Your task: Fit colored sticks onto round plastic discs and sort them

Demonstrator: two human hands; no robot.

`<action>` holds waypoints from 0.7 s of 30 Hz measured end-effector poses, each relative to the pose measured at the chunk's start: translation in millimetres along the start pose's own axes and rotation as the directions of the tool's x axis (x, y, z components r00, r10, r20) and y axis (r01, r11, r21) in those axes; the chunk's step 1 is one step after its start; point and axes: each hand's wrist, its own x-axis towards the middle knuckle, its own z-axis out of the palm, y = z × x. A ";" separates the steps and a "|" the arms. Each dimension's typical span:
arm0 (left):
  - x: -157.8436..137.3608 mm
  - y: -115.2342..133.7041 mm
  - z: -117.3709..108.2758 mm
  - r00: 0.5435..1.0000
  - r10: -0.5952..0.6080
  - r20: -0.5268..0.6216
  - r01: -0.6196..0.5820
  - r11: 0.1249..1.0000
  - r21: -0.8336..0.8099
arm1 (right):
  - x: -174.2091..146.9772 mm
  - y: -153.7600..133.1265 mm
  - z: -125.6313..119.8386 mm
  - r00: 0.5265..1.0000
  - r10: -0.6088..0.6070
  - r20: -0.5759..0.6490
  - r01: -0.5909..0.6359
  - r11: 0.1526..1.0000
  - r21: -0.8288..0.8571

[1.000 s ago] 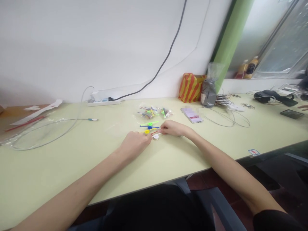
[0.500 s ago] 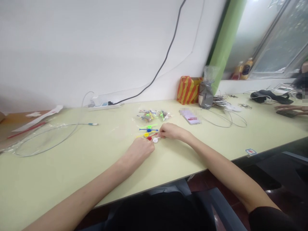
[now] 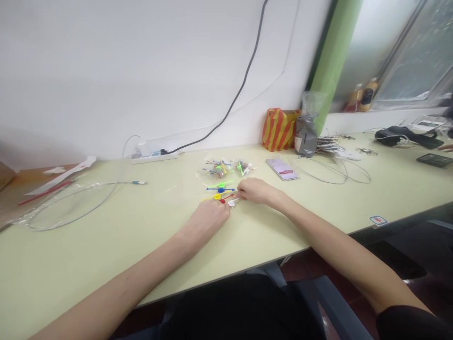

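Several plastic arrow spinners lie fanned out between my hands, each an arrow with a round hub. A green arrow spinner (image 3: 221, 185) is farthest away, followed by a blue arrow spinner (image 3: 221, 190) and a yellow arrow spinner (image 3: 217, 196). My left hand (image 3: 213, 215) is closed, partly covering a red arrow spinner (image 3: 222, 201); its fingertips are hidden. My right hand (image 3: 253, 190) pinches the tip end of a white arrow spinner (image 3: 231, 204), whose hub is beside my left hand. Just beyond lie clear bags (image 3: 219, 167) of more coloured spinners.
A phone (image 3: 283, 169) lies right of the bags. Farther back stand a red-and-yellow striped bag (image 3: 279, 130) and a grey bag (image 3: 306, 134). A power strip (image 3: 155, 156) sits along the wall; a looped cable (image 3: 102, 200) lies left. Another person's hand (image 3: 446, 148) shows at far right.
The white spinner's hub has tilted and shifted slightly right. My left hand covers more of the red spinner. The view has turned slightly, and the other person's hand has drawn back.
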 end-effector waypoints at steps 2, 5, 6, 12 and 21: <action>2.0 1.6 1.9 1.000 0.013 0.004 -0.013 1.000 0.010 | 0.9 0.5 1.3 1.000 -0.007 -0.007 0.007 1.000 0.011; 3.4 2.1 2.2 1.000 0.015 0.017 -0.015 1.000 0.026 | 1.9 -1.0 3.5 1.000 -0.018 -0.014 0.018 0.999 0.031; 3.0 1.0 1.9 1.000 0.013 0.024 -0.014 1.000 0.018 | 2.2 -1.4 4.1 1.000 -0.016 -0.018 0.017 0.999 0.035; -6.9 -20.9 10.5 0.997 0.007 -0.075 -0.015 0.994 -0.110 | 2.7 7.3 2.6 0.996 -0.089 0.019 0.085 0.984 0.158; -11.2 -25.2 16.4 0.990 -0.032 -0.140 -0.003 0.971 -0.241 | -0.9 14.6 3.3 0.977 -0.211 0.010 0.204 0.951 0.232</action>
